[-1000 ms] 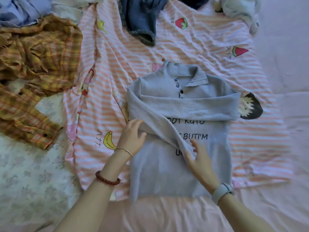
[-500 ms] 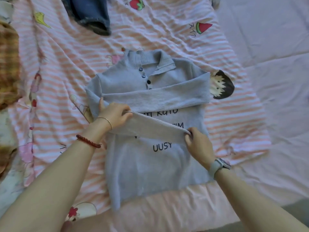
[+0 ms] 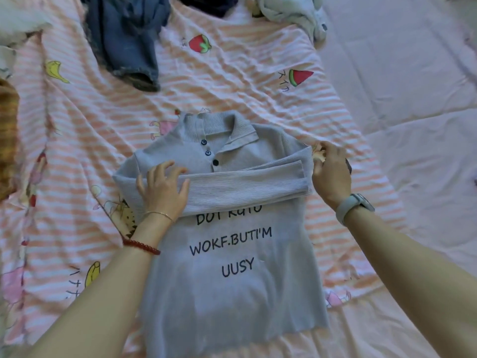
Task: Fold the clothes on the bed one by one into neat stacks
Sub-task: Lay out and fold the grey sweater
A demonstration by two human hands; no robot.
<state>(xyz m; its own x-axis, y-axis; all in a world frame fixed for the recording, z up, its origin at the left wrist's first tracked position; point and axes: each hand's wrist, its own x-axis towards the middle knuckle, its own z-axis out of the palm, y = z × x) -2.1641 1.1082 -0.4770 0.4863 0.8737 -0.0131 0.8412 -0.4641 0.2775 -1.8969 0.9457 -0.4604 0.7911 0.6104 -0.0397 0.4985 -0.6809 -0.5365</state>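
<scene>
Grey sweater flat on striped sheet, on the bed, both sleeves folded across chest. Left hand spread flat on sleeves, grip wide, holding nothing. Right hand at sweater's right shoulder edge, fingers curled, grip narrow, pinching fabric there. Jeans and pale clothes near top.

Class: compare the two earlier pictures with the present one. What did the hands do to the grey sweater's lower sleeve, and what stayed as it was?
The second sleeve, earlier slanting down across the print, now lies level across the chest on top of the first. The left hand rests spread on it; the right hand pinches the cuff end at the sweater's edge. The body, collar and jeans lie as before.
</scene>
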